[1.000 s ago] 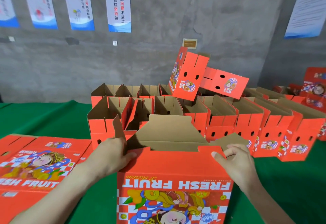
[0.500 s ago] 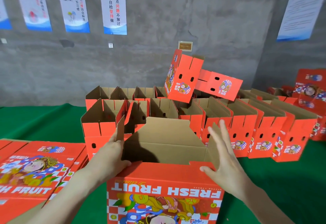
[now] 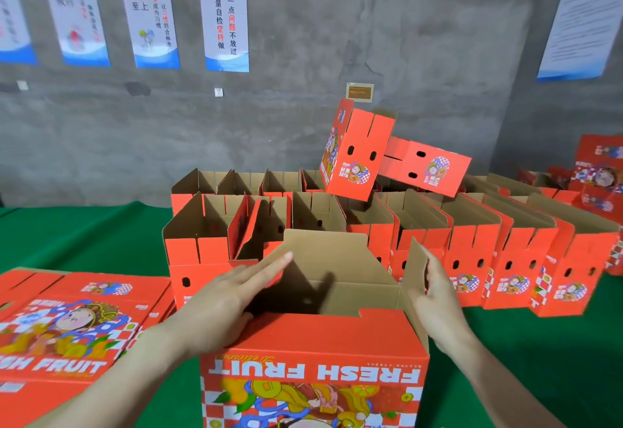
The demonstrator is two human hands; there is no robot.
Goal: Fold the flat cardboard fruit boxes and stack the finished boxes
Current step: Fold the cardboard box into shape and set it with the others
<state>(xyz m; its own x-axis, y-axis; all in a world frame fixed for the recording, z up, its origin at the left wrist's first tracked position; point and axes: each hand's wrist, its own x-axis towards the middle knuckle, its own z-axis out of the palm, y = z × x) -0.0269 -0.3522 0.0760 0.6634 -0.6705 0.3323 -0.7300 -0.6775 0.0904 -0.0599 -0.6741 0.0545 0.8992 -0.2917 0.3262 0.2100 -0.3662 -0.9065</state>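
A red "FRESH FRUIT" box (image 3: 313, 353) stands open-topped right in front of me, its brown inside showing. My left hand (image 3: 232, 296) lies with straight fingers over the box's left side flap, pointing across the opening. My right hand (image 3: 438, 296) rests flat against the outer side of the upright right flap (image 3: 414, 269), fingertips at its edge. The rear flap (image 3: 330, 255) stands up behind the opening. A stack of flat printed boxes (image 3: 67, 326) lies to my left on the table.
Rows of folded open boxes (image 3: 472, 242) fill the green table (image 3: 101, 235) behind the one I work on. Two boxes (image 3: 357, 154) lie tipped on top of them. More boxes (image 3: 600, 175) stand at the far right. A grey wall with posters is behind.
Both hands left the front wall's top edge. The left hand stretched out flat over the left flap; the right hand moved to the outside of the right flap, which now stands upright.
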